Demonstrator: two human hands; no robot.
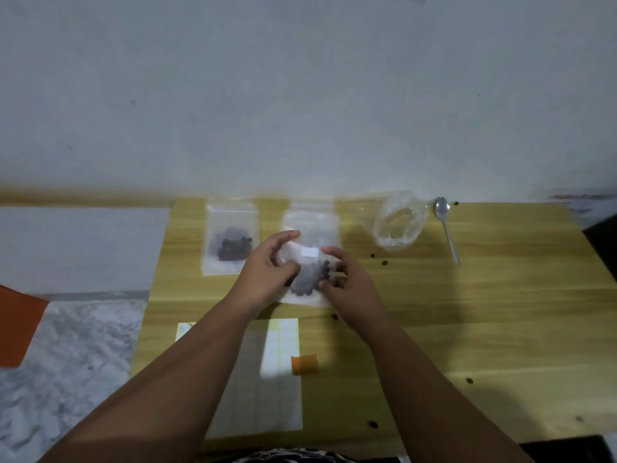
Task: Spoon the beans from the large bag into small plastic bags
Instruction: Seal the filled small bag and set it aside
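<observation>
At frame centre, our left hand [267,270] and right hand [349,284] both close their grip on a small bag of beans [307,279] over the tabletop [500,312]; the large bag [399,223] lies upper right, near the spoon [447,228].

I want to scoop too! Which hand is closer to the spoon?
Right. The right hand holds the small bag of beans, to the left of the spoon. The left hand grips the bag's other side, farther from the spoon.
</observation>
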